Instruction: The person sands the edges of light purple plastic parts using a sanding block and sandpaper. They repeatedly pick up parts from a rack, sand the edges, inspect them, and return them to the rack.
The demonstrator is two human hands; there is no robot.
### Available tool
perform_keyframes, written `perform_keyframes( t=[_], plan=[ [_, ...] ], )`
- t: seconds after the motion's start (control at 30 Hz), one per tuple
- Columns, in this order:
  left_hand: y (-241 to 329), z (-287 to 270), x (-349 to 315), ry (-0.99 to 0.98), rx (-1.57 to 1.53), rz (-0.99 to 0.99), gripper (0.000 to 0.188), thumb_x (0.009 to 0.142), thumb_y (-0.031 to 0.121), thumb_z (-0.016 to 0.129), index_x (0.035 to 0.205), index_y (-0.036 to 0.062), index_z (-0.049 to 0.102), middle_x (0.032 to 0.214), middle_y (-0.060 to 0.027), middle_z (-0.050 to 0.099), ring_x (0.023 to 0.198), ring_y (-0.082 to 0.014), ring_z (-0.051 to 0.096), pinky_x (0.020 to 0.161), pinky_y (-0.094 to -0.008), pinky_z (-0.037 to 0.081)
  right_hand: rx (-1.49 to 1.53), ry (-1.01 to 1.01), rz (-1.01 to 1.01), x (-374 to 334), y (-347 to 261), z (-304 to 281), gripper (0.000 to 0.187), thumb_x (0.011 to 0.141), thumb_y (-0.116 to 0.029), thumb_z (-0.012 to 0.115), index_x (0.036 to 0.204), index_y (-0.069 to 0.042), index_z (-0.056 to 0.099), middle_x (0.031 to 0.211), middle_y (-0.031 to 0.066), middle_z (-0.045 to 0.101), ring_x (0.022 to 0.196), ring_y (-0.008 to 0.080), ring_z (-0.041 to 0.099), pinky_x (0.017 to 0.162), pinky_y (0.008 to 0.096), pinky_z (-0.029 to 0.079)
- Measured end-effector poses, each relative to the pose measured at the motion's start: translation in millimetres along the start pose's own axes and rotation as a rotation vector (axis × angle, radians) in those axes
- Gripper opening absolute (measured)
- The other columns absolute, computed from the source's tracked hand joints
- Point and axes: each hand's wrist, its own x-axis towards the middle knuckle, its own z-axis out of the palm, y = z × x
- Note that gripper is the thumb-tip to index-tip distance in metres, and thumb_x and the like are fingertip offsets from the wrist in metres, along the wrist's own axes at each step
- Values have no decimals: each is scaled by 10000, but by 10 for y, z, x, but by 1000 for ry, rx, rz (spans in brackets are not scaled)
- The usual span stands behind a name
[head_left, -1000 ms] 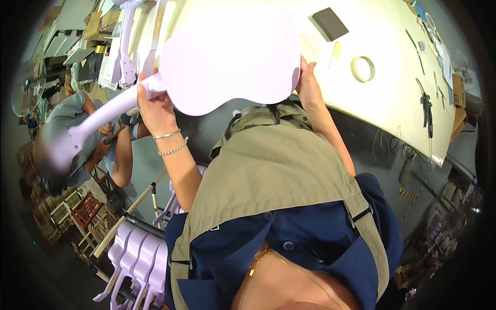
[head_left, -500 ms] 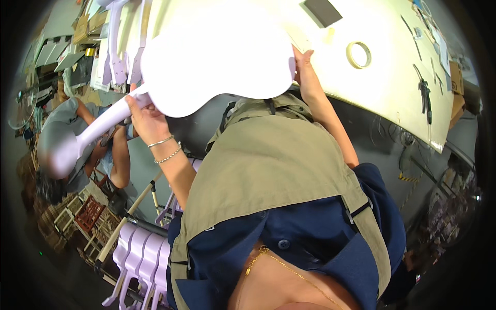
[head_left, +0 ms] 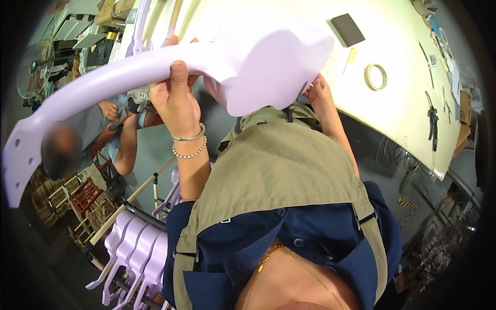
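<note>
A lilac guitar point(head_left: 279, 67), without strings, is held up in front of my apron, tilted so its glossy body catches the light. Its neck reaches out to the left and ends in a headstock with several small holes. My left hand point(head_left: 175, 98) is closed round the neck near the body, thumb on the near side. At the body's right edge, my right hand point(head_left: 323, 98) grips the rim, its fingers partly hidden behind it.
On the pale worktable point(head_left: 403, 113) lie a dark grey block point(head_left: 347, 30), a thin yellow-handled tool point(head_left: 351, 57), a tape roll point(head_left: 375, 77) and a black tool point(head_left: 433, 124). Several lilac guitars point(head_left: 134, 243) hang on a rack at lower left. A seated person point(head_left: 121, 134) is beyond my left arm.
The guitar has turned, so its broad face tips away and its neck and headstock swing closer and larger at the left. Both hands keep hold and have shifted slightly right.
</note>
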Motion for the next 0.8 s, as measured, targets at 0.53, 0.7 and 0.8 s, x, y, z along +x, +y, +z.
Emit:
perform_keyframes(
  t=[0.53,0.7,0.8],
  plan=[
    [232,649,92,-377,-127,129,293,746,103,744,965,-35,604,1116,-199,602,1000,-262,619,839,-324,501,290,-62,45,-75,158,-4,423,836,-262,675,1154,-75,468,717,-53,350,609,77,306,630,236,352],
    [119,559,138,-401,-134,188,374,820,184,679,1081,-53,555,1135,-203,575,1021,-379,590,841,-416,513,331,-94,-26,-116,201,-124,241,872,-148,605,1039,-81,445,751,-34,325,667,91,345,749,284,435],
    [-46,338,205,-320,-232,64,421,806,223,690,1101,-39,541,1120,-185,583,1014,-354,592,881,-455,489,221,64,-39,-202,209,-364,395,826,-166,663,1096,-38,406,846,24,461,817,147,523,911,391,461]
  ],
)
